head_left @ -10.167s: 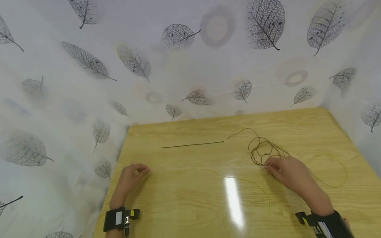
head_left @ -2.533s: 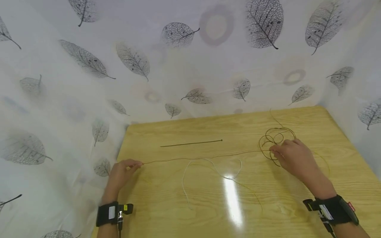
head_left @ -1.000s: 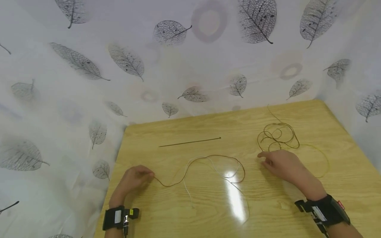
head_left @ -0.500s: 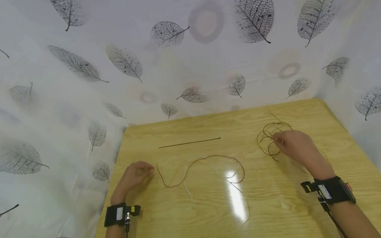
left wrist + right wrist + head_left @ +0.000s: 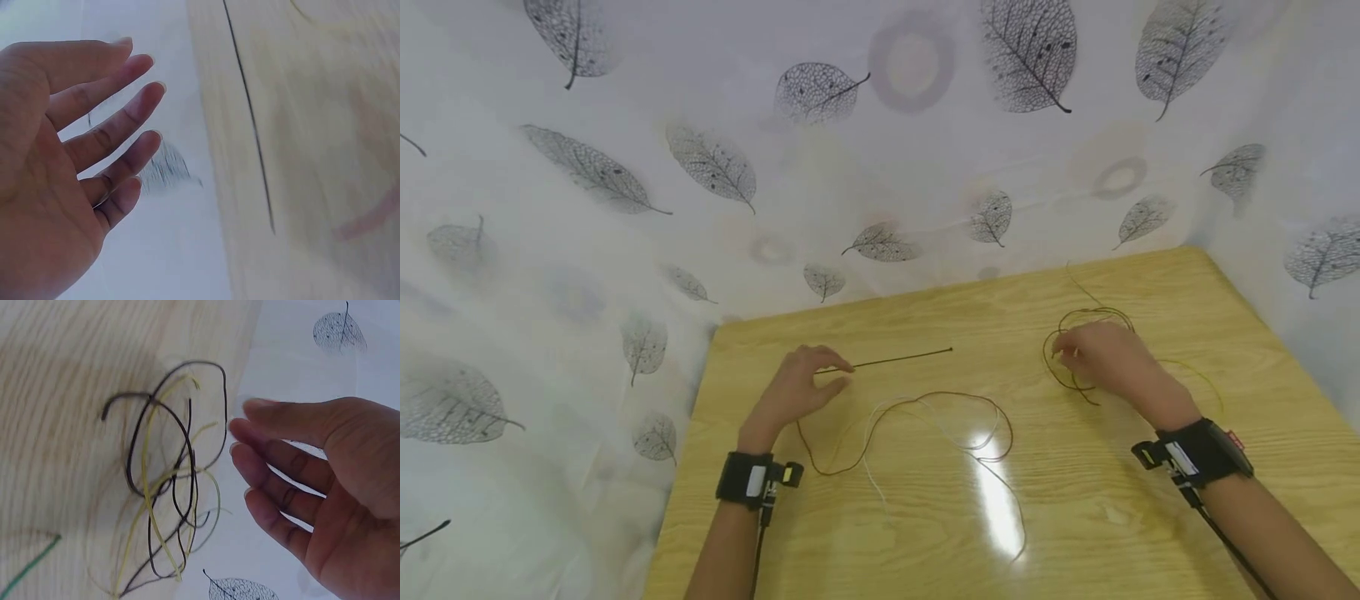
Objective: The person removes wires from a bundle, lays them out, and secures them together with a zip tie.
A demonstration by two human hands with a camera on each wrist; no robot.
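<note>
My left hand (image 5: 797, 385) hovers by the left end of a thin, dark, straight strand (image 5: 902, 358) with a small knob at its right end. In the left wrist view its fingers (image 5: 125, 115) are spread loosely and hold nothing; the strand (image 5: 250, 119) lies apart from them. Over a tangle of dark and yellow cords (image 5: 1047, 367) is my right hand (image 5: 1108, 367). The right wrist view shows its thumb and fingers (image 5: 294, 422) loosely bent beside the tangle (image 5: 192, 456), gripping nothing. A reddish-brown cord (image 5: 951, 392) lies wavy at mid-table.
A white cord (image 5: 868, 467) and a pale yellow one (image 5: 842, 433) lie with the brown cord. Another yellow cord (image 5: 1202, 379) curves at the right. The wooden table (image 5: 850, 542) meets a leaf-patterned white sheet (image 5: 925, 183) behind and at both sides.
The white cord, then the brown one, was stretched between both hands and laid down. My left hand has released the brown cord and moved up to the dark strand; my right has moved to the tangle.
</note>
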